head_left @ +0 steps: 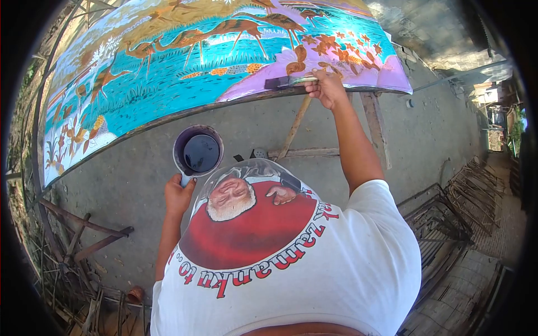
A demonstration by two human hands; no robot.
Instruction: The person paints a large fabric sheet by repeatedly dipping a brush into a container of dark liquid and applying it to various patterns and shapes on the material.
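Note:
My right hand point(325, 88) is closed around the handle of a flat paintbrush point(278, 83). Its dark bristles lie over the purple area near the lower edge of a large painted cloth point(168, 89). Brown long-legged birds, turquoise water and orange leaves cover that cloth. Below it, my left hand point(179, 193) grips the pale handle of a round mug point(200, 149). Dark liquid fills part of the mug, and purple stains mark its rim.
Wooden bars point(372, 120) support the cloth's frame above a grey concrete floor point(252, 123). Dark crossed poles point(84, 241) stand at the left. A reddish-brown pot point(135, 294) lies at the lower left. Stacked frames and sticks point(448, 207) lean at the right.

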